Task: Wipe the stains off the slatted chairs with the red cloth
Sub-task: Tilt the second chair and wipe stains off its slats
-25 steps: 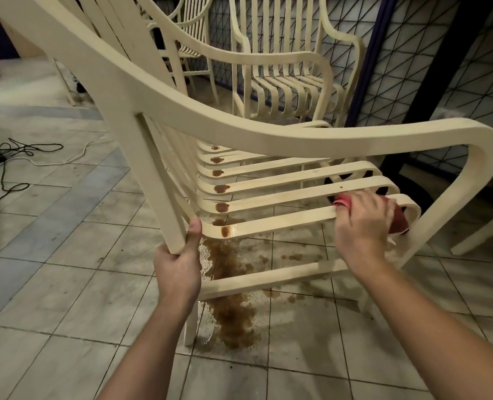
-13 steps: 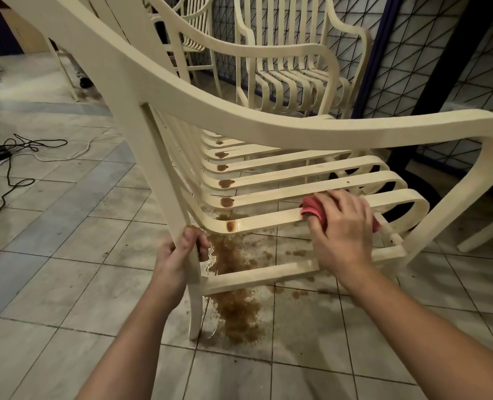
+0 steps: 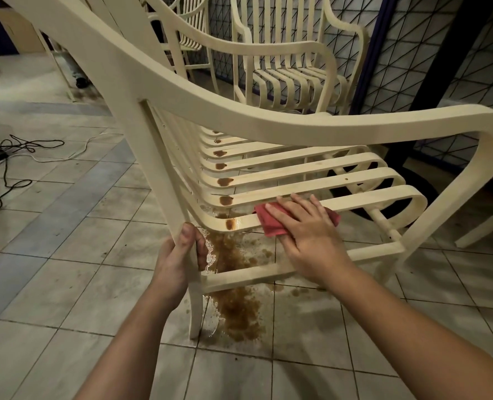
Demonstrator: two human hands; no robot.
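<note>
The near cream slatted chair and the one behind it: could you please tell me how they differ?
The near cream slatted chair carries brown stains on its seat; the cream slatted chair behind shows none. The left hand grips the near chair; the chair behind stands untouched. Both have armrests.

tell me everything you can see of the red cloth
The red cloth is a soft-looking piece of dull red fabric, lying flat. It is draped over the nearest seat slat of the cream chair, just short of a brown stain. The right hand presses it down with straight fingers, covering most of it; corners show on both sides.
</note>
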